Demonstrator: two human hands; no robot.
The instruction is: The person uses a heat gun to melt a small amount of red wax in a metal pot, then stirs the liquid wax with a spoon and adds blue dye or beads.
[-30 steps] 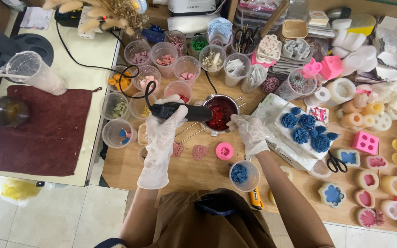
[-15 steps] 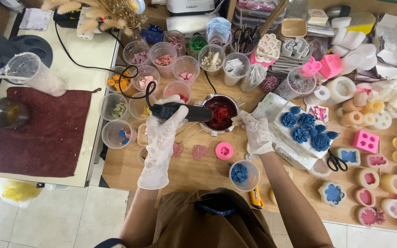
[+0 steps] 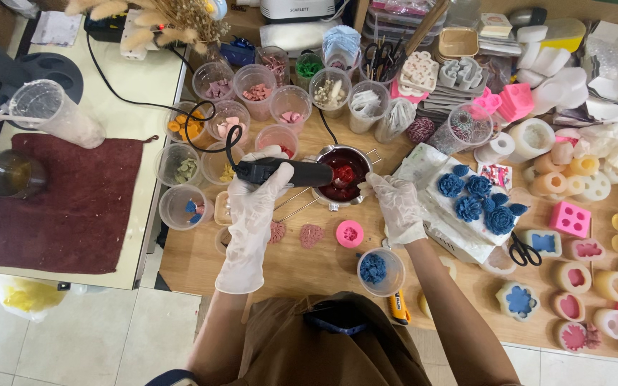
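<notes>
While pointing a black heat tool with left hand closed round it, steadying the metal pot on the counter, right hand pinching its rim; red wax part melted, lumps remaining, pouring not begun.

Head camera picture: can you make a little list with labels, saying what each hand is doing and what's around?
Left hand: gloved, grips a black corded heat tool, nozzle aimed at the pot
Right hand: gloved, at the pot's rim
Pot: small, metal, red wax inside
Table: wooden
Nearby: blue wax flowers on a white block, pink round mould, clear cups of coloured bits
</notes>
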